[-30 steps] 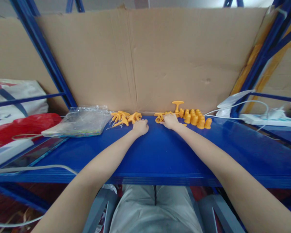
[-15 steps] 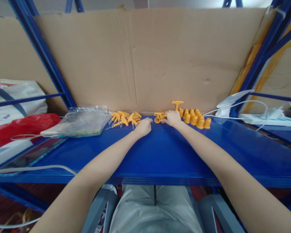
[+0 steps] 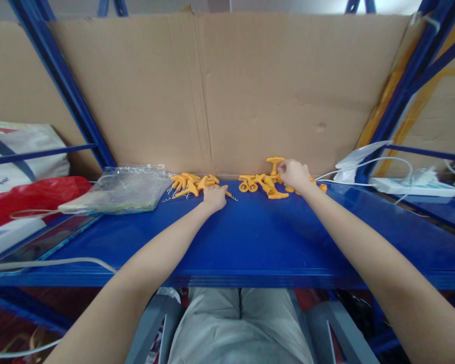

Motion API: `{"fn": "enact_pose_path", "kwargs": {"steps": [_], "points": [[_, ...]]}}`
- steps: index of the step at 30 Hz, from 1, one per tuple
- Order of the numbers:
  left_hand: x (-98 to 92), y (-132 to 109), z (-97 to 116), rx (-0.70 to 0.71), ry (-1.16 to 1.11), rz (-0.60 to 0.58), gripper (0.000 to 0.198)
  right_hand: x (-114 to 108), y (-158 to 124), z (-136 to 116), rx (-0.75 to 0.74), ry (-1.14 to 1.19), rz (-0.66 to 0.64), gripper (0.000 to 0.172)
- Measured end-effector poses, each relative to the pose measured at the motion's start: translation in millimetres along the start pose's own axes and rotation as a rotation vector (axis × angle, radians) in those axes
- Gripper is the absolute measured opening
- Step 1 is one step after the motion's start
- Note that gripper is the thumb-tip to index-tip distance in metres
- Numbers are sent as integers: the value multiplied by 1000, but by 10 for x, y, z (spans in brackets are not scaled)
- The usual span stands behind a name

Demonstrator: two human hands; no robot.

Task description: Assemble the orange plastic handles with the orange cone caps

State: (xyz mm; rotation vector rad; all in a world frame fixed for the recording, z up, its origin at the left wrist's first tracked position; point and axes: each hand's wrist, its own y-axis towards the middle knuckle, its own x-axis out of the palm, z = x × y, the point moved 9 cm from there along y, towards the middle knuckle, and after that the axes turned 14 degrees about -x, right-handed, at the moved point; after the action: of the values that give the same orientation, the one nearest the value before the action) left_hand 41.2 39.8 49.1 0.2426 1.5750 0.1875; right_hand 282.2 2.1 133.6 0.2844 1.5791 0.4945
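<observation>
Orange corkscrews with T-shaped handles and bare metal spirals lie in a pile (image 3: 187, 184) left of centre. At its right edge, my left hand (image 3: 215, 198) is closed around a corkscrew (image 3: 231, 195), whose spiral points right. My right hand (image 3: 294, 173) is bent over the orange cups (image 3: 322, 188), fingers curled, hiding most of them; what they hold, if anything, is hidden. Just left of its fingers an orange corkscrew (image 3: 275, 160) stands upright. Assembled corkscrews with cups over their spirals lie between my hands, one (image 3: 276, 194) nearest the front.
A stack of clear plastic bags (image 3: 117, 191) lies left of the pile, beside a red bag (image 3: 38, 199). At the right are a white power strip (image 3: 413, 186) and cables. A cardboard sheet (image 3: 250, 91) stands behind the blue shelf (image 3: 242, 242).
My right hand has moved right, from the assembled corkscrews to over the cups, uncovering the assembled pieces. My left hand has shifted slightly left to the pile, where a spiral now shows beside it.
</observation>
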Motion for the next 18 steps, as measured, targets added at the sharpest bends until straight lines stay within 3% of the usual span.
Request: {"fn": "enact_pose_path", "kwargs": {"steps": [5, 8, 13, 18], "points": [[-29, -2, 30, -20, 62, -3, 43, 7, -220, 466, 115, -88, 31, 40], [-65, -35, 61, -13, 104, -14, 41, 239, -275, 647, 105, -132, -114, 38], [-144, -99, 59, -18, 107, -14, 40, 421, -273, 744, 87, -103, -232, 36], [-158, -150, 134, 37, 47, -3, 37, 531, -271, 659, 10, -90, -326, 41]]}}
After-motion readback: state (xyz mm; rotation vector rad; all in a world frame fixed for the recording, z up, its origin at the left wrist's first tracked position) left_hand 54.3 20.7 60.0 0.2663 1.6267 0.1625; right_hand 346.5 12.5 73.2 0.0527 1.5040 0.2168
